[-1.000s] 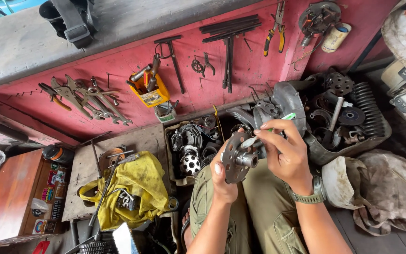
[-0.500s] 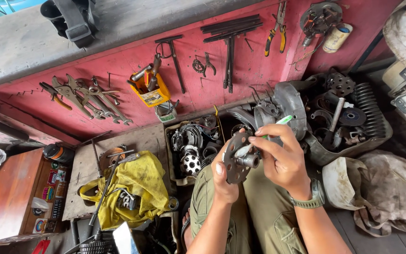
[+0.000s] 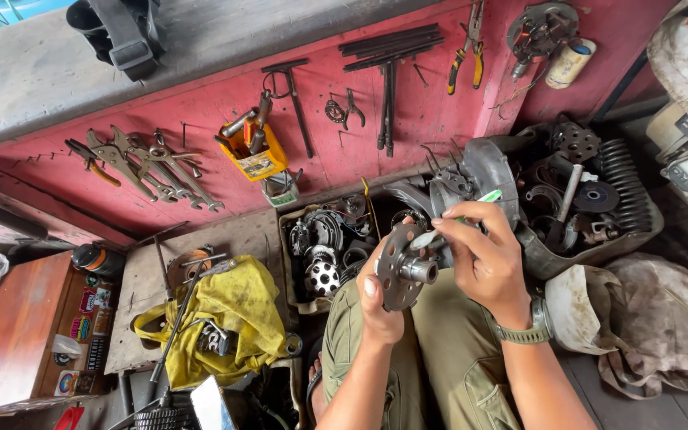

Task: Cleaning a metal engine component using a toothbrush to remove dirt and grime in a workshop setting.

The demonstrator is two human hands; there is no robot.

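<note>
I hold a round metal disc with holes (image 3: 401, 275) up in front of me, over my lap. My left hand (image 3: 377, 306) has its grip clamped on the edge of the disc, with my thumb on the front. My right hand (image 3: 483, 259) has its grip closed around a thin tool with a green end (image 3: 462, 216), and the tip touches the disc near the short shiny tube in its middle. The disc is off any machine and all by itself, so I think the taking apart is done, and the work on the middle of the disc is going on. It looks like it is not finished, because the tool is on it and the disc is not put down or put back anywhere. I sit on the floor in green trousers. Just past my knees is a box of dark metal parts (image 3: 324, 247), and next to it a bigger tray of springs and gears (image 3: 599, 199). A yellow cloth (image 3: 236, 306) lies on a low board to my left, with a long rod on it. A dirty grey rag (image 3: 662, 326) lies to my right. Behind all this is a red wall (image 3: 201, 103) with pliers, wrenches and a small yellow box (image 3: 255, 155) hanging on it. A brown wooden cabinet (image 3: 9, 326) stands far to the left.
</note>
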